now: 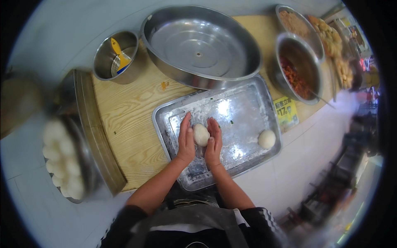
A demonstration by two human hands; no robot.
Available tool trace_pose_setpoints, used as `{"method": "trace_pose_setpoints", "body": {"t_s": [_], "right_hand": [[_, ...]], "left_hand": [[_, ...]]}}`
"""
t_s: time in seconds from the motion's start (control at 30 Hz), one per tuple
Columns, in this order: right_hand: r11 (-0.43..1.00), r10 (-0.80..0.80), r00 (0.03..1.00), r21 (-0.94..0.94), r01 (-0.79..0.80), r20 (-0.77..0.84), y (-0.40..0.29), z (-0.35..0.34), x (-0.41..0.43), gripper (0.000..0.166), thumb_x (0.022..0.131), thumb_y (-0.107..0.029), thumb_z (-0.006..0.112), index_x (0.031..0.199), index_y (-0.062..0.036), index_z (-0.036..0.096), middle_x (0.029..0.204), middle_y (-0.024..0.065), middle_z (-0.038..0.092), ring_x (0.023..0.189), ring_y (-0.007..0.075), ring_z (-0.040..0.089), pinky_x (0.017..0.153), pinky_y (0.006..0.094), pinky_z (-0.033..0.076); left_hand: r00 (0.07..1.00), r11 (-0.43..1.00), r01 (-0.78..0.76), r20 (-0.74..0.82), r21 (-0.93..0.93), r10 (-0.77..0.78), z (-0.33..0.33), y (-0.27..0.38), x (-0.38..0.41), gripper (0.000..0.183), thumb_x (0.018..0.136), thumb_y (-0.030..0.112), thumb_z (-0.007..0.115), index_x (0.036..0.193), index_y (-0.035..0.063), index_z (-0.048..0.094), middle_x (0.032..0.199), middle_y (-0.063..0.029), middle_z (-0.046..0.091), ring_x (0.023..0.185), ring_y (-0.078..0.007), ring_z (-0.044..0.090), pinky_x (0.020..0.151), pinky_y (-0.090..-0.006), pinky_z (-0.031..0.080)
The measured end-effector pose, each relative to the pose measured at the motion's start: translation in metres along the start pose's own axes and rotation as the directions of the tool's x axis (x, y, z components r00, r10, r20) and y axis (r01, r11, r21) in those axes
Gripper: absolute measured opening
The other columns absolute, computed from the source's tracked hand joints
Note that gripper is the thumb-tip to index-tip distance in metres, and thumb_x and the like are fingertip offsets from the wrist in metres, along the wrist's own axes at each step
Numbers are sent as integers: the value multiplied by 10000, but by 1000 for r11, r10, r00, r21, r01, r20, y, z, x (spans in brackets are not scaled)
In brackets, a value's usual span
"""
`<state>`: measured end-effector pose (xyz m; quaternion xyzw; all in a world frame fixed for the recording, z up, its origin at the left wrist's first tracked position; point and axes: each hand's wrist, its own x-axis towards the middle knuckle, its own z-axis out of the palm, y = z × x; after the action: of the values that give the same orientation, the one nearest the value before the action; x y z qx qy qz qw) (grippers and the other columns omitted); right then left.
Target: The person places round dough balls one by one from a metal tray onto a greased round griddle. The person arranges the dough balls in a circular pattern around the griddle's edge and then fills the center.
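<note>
A white dough ball (pixel 201 135) is cupped between my two palms over the left half of a floured metal tray (pixel 242 136). My left hand (pixel 186 141) lies along its left side, fingers straight and pointing away from me. On the other side, my right hand (pixel 214 142) curves around it with the thumb against the dough. A second, smooth dough ball (pixel 267 139) rests by itself near the tray's right edge. Flour smears and a few green bits mark the tray's bottom.
Beyond the tray stands a large steel basin (pixel 198 52). A steel pot (pixel 105 68) at left holds a yellow brush (pixel 119 55). Right are a bowl with red filling (pixel 293 77) and a bowl of brownish filling (pixel 294 23). Many white dough pieces (pixel 63 161) sit beyond the table's left edge.
</note>
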<state>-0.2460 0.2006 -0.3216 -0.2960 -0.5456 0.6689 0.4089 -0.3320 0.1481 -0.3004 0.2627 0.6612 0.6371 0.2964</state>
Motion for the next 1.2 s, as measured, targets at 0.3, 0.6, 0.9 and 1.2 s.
{"method": "trace_pose_setpoints", "body": {"t_s": [0.3, 0.6, 0.9, 1.2], "right_hand": [[772, 172, 872, -612, 170, 459, -40, -14, 25, 693, 777, -158, 653, 1393, -77, 346, 1380, 179, 380, 1256, 333, 398, 1011, 409, 378], [568, 409, 811, -812, 132, 419, -49, -8, 36, 485, 694, -70, 717, 1148, -18, 553, 1113, 163, 578, 1025, 292, 567, 890, 371, 454], [795, 64, 434, -309, 522, 899, -179, 301, 14, 460, 724, -64, 716, 1154, -43, 553, 1073, 165, 562, 983, 313, 565, 838, 351, 454], [534, 57, 163, -169, 829, 985, -121, 480, -55, 408, 732, -123, 687, 1120, -91, 568, 1092, 126, 561, 1032, 315, 526, 849, 391, 461]], "left_hand": [[997, 998, 51, 60, -41, -48, -35, 11, -65, 476, 949, 134, 427, 1388, -7, 309, 1410, -174, 354, 1330, -243, 311, 1083, -338, 246], [883, 919, 393, 293, -32, -367, -139, 54, -149, 368, 928, 189, 521, 1252, 19, 478, 1179, -143, 584, 1087, -221, 571, 920, -313, 450], [890, 896, 444, 106, 18, -443, -231, 46, -234, 414, 917, 195, 543, 1283, 22, 457, 1215, -137, 551, 1100, -216, 557, 924, -321, 465], [889, 879, 428, -75, -210, -451, -286, 39, -282, 412, 896, 136, 575, 1272, 17, 457, 1230, -129, 532, 1083, -200, 565, 904, -309, 477]]}}
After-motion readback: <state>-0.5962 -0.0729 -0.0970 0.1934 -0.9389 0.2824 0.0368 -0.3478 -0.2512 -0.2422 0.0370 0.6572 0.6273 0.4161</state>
